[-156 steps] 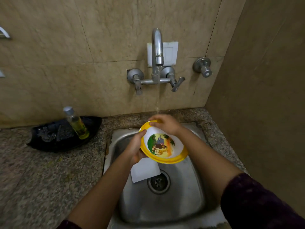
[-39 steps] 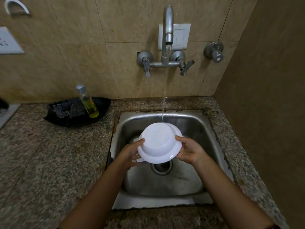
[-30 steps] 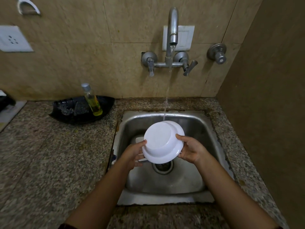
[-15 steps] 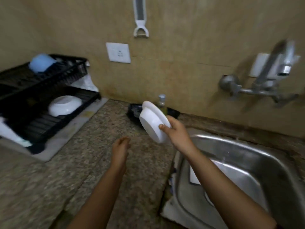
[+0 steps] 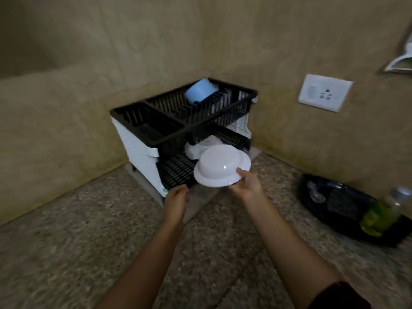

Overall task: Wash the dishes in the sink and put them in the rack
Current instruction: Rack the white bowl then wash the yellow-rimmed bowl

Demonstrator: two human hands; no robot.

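Dim, warm, even light — shadows soft. A small glint sits on the bowl (image 5: 219, 163). Edges bend; blur smears the bottle (image 5: 383, 216) at four o'clock, the counter (image 5: 66, 253) at seven.

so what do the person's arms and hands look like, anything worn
Both forearms are bare. A dark maroon fabric sleeve shows at the right elbow; no sleeve shows on the left arm. The left hand and right hand wear no gloves, and no rings or watch are visible.

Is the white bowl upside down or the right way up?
Upside down. The white bowl shows its flat base on top, rim below, held by the right hand.
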